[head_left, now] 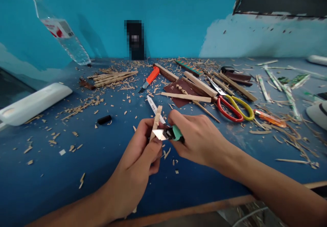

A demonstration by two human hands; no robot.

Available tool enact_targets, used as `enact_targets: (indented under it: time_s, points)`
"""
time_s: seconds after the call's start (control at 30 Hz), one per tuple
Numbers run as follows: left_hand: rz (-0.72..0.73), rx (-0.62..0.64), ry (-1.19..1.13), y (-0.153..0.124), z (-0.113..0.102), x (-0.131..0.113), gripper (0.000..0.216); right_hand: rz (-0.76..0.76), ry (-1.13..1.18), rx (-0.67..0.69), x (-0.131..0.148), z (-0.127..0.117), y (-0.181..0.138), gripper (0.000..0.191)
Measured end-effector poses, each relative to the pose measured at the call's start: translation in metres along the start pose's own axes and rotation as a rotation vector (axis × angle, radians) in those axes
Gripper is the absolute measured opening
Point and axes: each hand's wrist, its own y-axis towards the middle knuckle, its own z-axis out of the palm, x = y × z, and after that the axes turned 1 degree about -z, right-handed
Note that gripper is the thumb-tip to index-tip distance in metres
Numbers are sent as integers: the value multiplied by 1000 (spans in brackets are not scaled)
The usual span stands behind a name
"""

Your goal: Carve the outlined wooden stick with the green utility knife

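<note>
My left hand (139, 157) is closed round a short strip of wood (157, 117), which stands up out of the fingers. My right hand (196, 136) grips a green and black utility knife (176, 133). Its blade lies against the near side of the strip, just above my left thumb. Behind the strip, a white pen-like stick (154, 108) with print on it rests on the table, partly hidden by my hands. A second utility knife (152, 77), orange, lies farther back.
Wood shavings cover the blue table (84, 165). Scissors (233, 106) with red and yellow handles lie at right, beside wooden sticks (200, 84) and brown sandpaper (181, 99). Carved sticks (116, 78) are piled back left, near a water bottle (63, 33). A black cap (104, 119) lies left.
</note>
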Motion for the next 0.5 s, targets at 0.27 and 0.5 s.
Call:
enact_targets:
  time_s: [0.27, 0.5]
  points:
    - [161, -41, -38, 6, -1, -20, 14, -32, 550, -161, -2, -13, -1, 12]
    - [-133, 54, 181, -6, -9, -23, 42, 196, 832, -67, -4, -33, -14, 20]
